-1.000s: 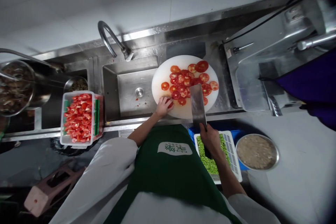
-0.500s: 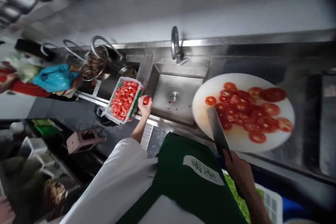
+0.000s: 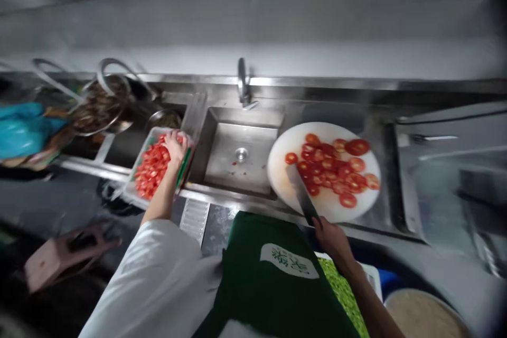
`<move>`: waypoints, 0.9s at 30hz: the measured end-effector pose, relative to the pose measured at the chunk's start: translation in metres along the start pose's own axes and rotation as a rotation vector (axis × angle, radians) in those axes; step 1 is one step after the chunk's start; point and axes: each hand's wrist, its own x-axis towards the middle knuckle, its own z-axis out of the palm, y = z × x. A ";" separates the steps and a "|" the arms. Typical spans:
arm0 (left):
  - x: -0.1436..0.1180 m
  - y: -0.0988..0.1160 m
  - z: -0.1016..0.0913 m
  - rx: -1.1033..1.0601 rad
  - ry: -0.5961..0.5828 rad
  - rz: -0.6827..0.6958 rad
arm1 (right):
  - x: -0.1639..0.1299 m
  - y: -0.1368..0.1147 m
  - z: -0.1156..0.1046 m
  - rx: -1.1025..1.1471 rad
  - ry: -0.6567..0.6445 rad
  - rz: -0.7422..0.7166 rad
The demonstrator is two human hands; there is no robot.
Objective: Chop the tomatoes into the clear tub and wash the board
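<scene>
The left hand [image 3: 174,149] stretches out, palm down, over the tub of cut tomatoes [image 3: 152,171] left of the sink [image 3: 222,153]; its grip cannot be told. The right hand [image 3: 331,236] clasps a cleaver [image 3: 303,195], blade on the white board [image 3: 285,153] beside tomato slices [image 3: 332,169]. The picture is blurred.

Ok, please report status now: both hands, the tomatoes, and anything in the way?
Left hand over the tub of cut tomatoes, grip unclear. Right hand holds cleaver on cutting board. Slices on board. Nothing between them.

Commercial kitchen: long stainless-steel counter [image 3: 356,90] with inset sink [image 3: 237,156], tub of cut tomatoes [image 3: 152,169], metal pots [image 3: 99,105].
</scene>
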 end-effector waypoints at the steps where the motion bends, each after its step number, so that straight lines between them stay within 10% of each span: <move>1: 0.001 0.028 0.022 -0.068 -0.072 0.095 | 0.001 -0.006 -0.001 0.003 -0.061 0.049; 9: -0.112 0.353 0.256 -0.437 -0.749 0.847 | 0.005 -0.023 -0.006 0.072 -0.186 0.078; 14: -0.166 0.465 0.353 -0.188 -0.968 1.039 | 0.002 -0.024 -0.013 0.154 -0.152 0.046; 20: -0.144 0.471 0.353 -0.346 -1.038 0.920 | 0.007 -0.014 -0.025 0.262 -0.127 0.045; 27: -0.117 0.322 0.214 -0.501 -0.914 0.582 | 0.025 0.003 -0.024 0.284 -0.140 0.072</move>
